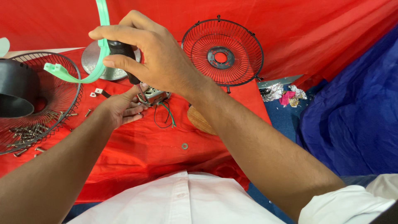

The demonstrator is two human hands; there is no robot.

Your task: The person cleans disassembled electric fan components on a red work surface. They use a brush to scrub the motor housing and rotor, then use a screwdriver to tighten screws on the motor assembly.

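Overhead, right hand (153,58) grips a black screwdriver (123,56); left hand (122,108) pinches the small motor (154,95).

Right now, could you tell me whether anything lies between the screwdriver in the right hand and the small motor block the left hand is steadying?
Nothing visible does. The right hand holds the screwdriver upright with its tip down at the motor block, which the left hand steadies from the side. The green plastic ring crosses beside the handle, above the tip.

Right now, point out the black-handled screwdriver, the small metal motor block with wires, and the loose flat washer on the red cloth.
black-handled screwdriver (121,49), head view, on the black grip.
small metal motor block (154,95), head view, on its top face.
loose flat washer (184,146), head view, on its ring.
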